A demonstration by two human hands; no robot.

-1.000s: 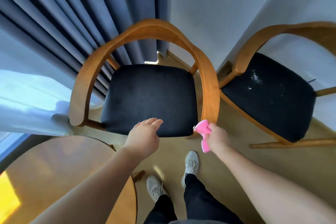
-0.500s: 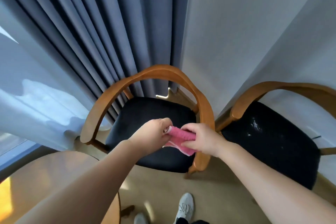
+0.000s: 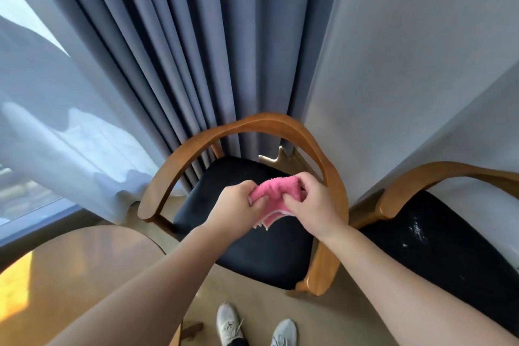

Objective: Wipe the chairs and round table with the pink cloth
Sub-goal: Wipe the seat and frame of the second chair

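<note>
Grey-blue pleated curtains and a pale wall close the corner beyond our hands. A second ago only our right hand held the pink terry cloth. Now our left hand pinches its other end too, and we hold it bunched between curled fingers above the curved wooden armchair. We judge wiping has not begun. The armrest hoop runs just beside the right hand. The second wooden chair lies farther right, and the round wooden table sits left of the left forearm.
</note>
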